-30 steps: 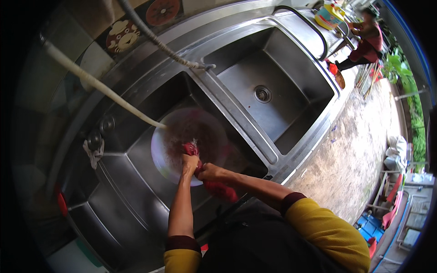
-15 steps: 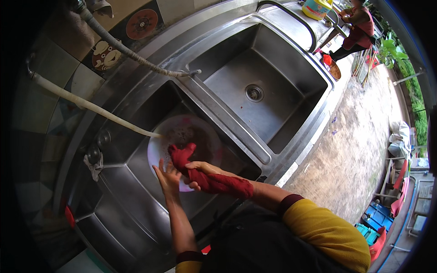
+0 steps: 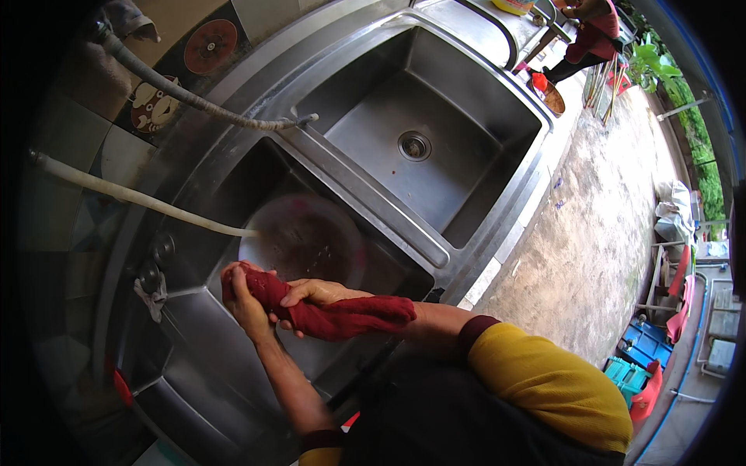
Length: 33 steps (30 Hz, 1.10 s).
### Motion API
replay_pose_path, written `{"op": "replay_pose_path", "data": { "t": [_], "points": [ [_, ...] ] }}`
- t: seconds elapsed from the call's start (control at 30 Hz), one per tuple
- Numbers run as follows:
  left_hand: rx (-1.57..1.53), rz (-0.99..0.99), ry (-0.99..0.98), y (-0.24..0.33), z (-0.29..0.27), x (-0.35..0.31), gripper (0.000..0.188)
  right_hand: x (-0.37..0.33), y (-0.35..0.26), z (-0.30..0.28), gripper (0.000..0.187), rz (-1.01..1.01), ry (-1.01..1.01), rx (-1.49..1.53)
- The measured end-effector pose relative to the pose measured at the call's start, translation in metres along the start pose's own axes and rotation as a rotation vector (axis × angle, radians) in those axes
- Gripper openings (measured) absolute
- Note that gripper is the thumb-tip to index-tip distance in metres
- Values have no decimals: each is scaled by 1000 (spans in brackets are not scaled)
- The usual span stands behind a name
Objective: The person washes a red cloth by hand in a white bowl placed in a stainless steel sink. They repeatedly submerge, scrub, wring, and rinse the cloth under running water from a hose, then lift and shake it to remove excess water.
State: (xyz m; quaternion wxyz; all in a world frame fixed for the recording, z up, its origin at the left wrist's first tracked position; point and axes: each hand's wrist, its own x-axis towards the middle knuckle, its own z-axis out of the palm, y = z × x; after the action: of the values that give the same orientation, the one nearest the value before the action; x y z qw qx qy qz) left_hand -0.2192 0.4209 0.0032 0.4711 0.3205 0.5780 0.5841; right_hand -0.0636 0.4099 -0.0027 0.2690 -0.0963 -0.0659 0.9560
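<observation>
A wet, dark red cloth (image 3: 353,317) is bunched between my two hands, its long end lying along my right forearm. My left hand (image 3: 247,301) is closed round the far-left end of it. Gripping its middle is my right hand (image 3: 311,293), fingers wrapped under the fabric. Both hands are over the near edge of a pale basin (image 3: 247,247) that holds murky water and sits in the left sink bowl. A whitish hose (image 3: 171,208) ends at the basin's left side.
The right sink bowl (image 3: 388,175) has a round drain. A grey ribbed hose (image 3: 194,101) reaches to the divider (image 3: 373,210). A white rag (image 3: 151,299) hangs at the left bowl's wall. Another person (image 3: 594,35) is at the far right, beside a brown bucket (image 3: 553,99).
The cloth has come up out of the basin toward me. My left hand, spread open before, has closed on its end. The view has shifted slightly.
</observation>
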Motion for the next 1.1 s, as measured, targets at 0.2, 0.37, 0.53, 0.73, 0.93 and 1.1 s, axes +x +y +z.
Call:
{"op": "replay_pose_path", "data": {
  "t": [0.2,0.37,0.53,0.73,0.93,1.1],
  "points": [
    [453,-100,-77,-83,-12,14,33,-7,12,-36,22,118,313,-697],
    [868,-480,-241,-179,-22,10,26,-9,31,-86,17,404,591,-1009],
    [1346,-372,-469,-179,1,-11,41,-20,43,-125,15,93,365,-1024],
    [1359,285,-518,-89,31,-48,75,-30,63,-165,14,-246,228,-1125],
    [766,369,-1157,-39,58,-88,58,-23,103,-176,13,8,562,-623],
    [492,302,-889,-29,41,-84,27,-11,79,-187,12,148,718,-288]
  ]
}}
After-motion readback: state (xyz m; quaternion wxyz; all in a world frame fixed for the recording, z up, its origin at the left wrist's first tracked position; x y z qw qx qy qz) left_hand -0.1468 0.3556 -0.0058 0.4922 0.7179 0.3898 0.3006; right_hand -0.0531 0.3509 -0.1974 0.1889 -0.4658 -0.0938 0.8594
